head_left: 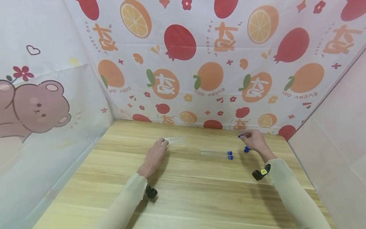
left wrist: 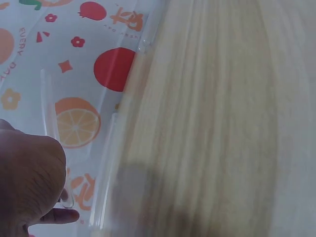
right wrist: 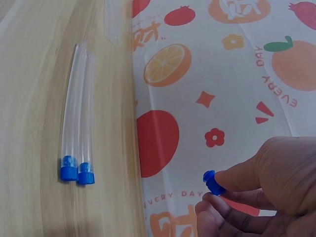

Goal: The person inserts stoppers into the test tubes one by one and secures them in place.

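Note:
My left hand pinches a clear test tube, which stands at a slant in the left wrist view. Beside that hand, more clear tubes lie on the table. Between the thumb and fingers of my right hand is a small blue cap, held above the tabletop. Two tubes with blue caps lie side by side between the hands, capped ends toward the right. Below the right hand, loose blue caps rest on the table; the hand and their overlap hide how many.
The wood-grain table meets a fruit-printed cloth wall at its back edge. A bear-printed cloth hangs on the left, and a pale panel stands on the right.

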Motion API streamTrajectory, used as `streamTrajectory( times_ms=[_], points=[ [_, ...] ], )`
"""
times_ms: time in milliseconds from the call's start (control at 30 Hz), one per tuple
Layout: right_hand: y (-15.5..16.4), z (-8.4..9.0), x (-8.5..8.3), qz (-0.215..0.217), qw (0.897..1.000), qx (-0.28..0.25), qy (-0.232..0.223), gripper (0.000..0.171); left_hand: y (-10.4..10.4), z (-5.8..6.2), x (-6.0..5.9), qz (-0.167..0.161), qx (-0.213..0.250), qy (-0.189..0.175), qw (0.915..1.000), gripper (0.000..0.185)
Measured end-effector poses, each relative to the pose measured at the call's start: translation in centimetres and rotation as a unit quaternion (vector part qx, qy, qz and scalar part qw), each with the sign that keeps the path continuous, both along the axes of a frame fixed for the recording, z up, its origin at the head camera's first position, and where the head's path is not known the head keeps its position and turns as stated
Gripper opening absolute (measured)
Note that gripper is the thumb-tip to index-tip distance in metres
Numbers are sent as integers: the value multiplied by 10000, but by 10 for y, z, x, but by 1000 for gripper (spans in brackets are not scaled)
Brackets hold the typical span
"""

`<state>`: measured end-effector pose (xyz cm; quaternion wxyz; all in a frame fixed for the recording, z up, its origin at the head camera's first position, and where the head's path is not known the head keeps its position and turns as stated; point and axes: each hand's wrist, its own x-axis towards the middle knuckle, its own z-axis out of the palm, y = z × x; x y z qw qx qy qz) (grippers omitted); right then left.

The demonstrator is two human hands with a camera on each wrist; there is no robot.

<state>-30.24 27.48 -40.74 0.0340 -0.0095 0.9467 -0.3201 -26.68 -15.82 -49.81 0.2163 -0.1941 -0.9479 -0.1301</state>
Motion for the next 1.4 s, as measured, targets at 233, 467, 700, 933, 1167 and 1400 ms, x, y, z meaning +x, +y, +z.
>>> streamTrajectory(
  times_ms=[233,467,700,933,1167,1400],
  points=[
    [-12,10,1,126,9998,-93,124,33,6,8,3,-108,96,149,9998,17],
    [-29,21,3,228,9984,-525,26,34,14,18,7,-313,98,376,9988,28],
    [-42,29,5,423,9968,-664,118,32,22,28,10,-276,129,280,9991,24],
    [-52,36,9,602,9953,-720,244,30,29,36,15,-358,208,305,9987,22],
    [-62,41,12,772,9928,-823,398,28,33,41,17,-426,181,416,9981,19],
    [-72,46,17,927,9904,-890,519,27,35,43,19,-474,110,511,9975,20]
  ],
)
